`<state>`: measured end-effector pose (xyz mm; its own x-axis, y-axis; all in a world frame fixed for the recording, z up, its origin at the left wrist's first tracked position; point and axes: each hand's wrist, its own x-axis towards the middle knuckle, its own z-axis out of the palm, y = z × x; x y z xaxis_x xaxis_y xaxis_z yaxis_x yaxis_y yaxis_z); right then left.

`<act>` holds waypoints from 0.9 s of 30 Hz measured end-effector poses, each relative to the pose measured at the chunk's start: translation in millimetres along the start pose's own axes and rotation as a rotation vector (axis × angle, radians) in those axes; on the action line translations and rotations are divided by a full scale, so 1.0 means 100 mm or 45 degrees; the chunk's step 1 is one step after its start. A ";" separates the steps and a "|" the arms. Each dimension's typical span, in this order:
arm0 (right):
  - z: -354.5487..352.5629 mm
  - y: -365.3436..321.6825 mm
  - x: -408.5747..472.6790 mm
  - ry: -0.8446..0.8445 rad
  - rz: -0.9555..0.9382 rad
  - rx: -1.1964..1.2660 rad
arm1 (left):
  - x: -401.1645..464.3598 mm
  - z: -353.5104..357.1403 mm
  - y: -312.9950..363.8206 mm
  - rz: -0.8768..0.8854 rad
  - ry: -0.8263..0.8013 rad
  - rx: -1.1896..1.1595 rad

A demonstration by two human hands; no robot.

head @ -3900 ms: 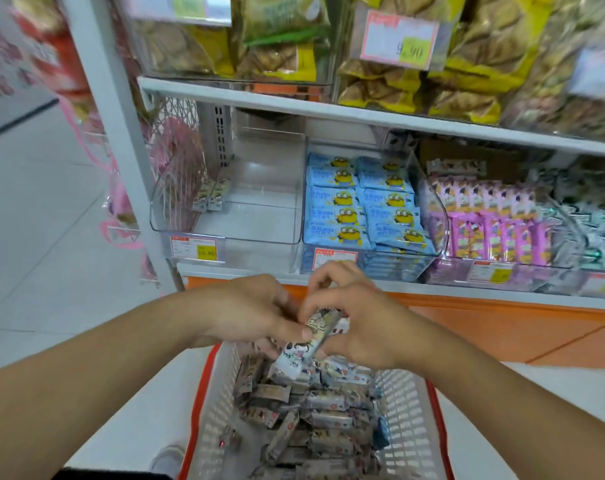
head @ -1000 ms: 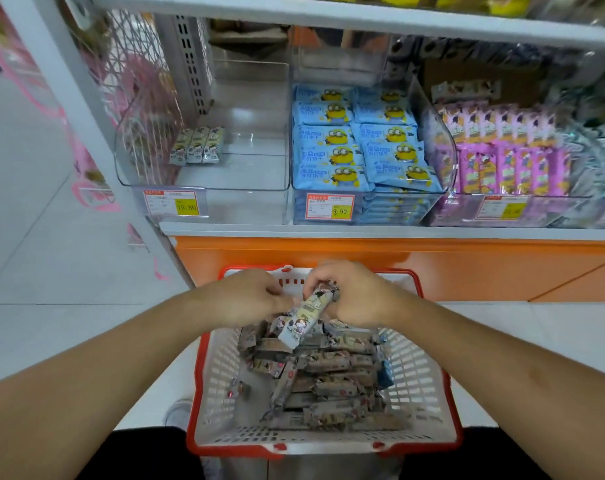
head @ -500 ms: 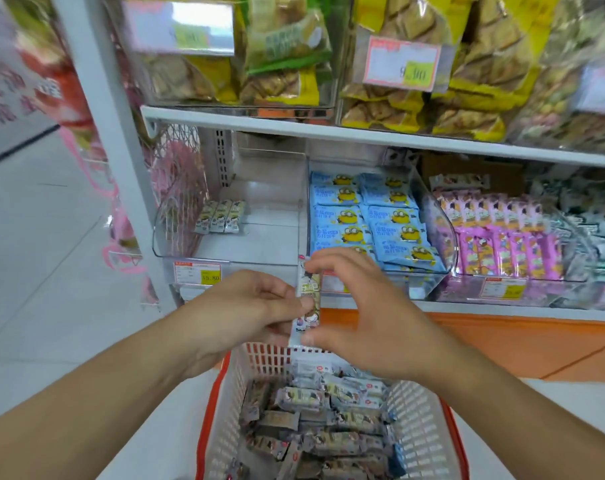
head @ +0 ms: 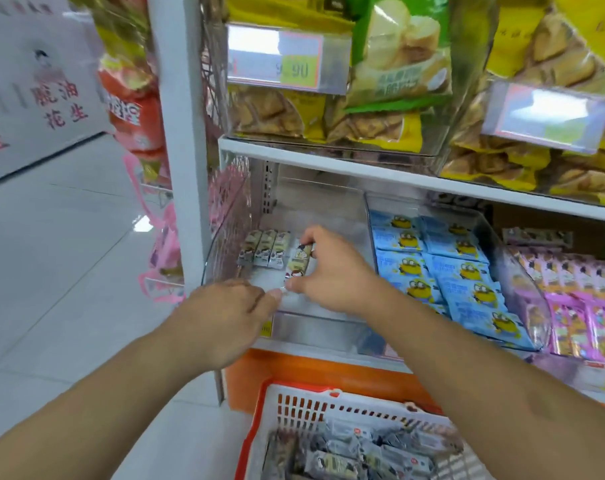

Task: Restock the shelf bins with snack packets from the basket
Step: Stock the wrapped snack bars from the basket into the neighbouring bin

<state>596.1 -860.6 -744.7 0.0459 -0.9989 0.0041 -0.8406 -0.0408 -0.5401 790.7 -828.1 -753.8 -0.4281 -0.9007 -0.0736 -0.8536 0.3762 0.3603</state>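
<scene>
packet [head: 298, 264]: in clear bin [head: 332, 323], beside 3 placed ones [head: 264, 252]
R hand [head: 332, 271]: fingers pinch its ends
L hand [head: 230, 311]: fingers loosely curled, hold nothing
feel: prob light, crinkly, slippery; you grip by the ends

Pale glossy tiled floor [head: 51, 271] well left of the fingers [head: 311, 237] and lower, thin dark grout lines, one bright patch of reflected light. White panel with red characters [head: 34, 81] far left and above, dark strip along its foot. White metal shelf upright [head: 185, 168] just left of the fingers, top to bottom of view. White shelf board [head: 328, 161] above the fingers, slanting rightward. Orange base panel [head: 311, 368] below. Pink wire rack [head: 162, 244] left of the upright. Even, bright light throughout.
</scene>
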 end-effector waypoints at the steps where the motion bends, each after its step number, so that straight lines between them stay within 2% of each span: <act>1: 0.09 0.02 0.25 -0.022 0.017 -0.043 | 0.00 0.01 -0.04 -0.023 -0.060 0.011; 6: 0.45 0.23 1.14 -0.111 0.151 -0.293 | 0.05 0.02 -0.14 0.027 -0.088 0.039; 11: 0.50 0.36 1.44 -0.117 0.201 -0.401 | 0.08 0.05 -0.16 0.096 -0.036 0.014; 23: 0.37 0.31 1.18 -0.056 0.152 -0.227 | 0.13 0.09 -0.10 0.008 -0.046 -0.014; 27: 0.12 0.15 0.61 0.018 0.006 0.051 | 0.05 0.05 -0.04 0.064 0.053 -0.173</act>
<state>593.1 -922.0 -762.8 0.0339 -0.9993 0.0131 -0.8184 -0.0353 -0.5735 790.8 -832.9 -760.8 -0.4543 -0.8907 -0.0144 -0.7820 0.3910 0.4854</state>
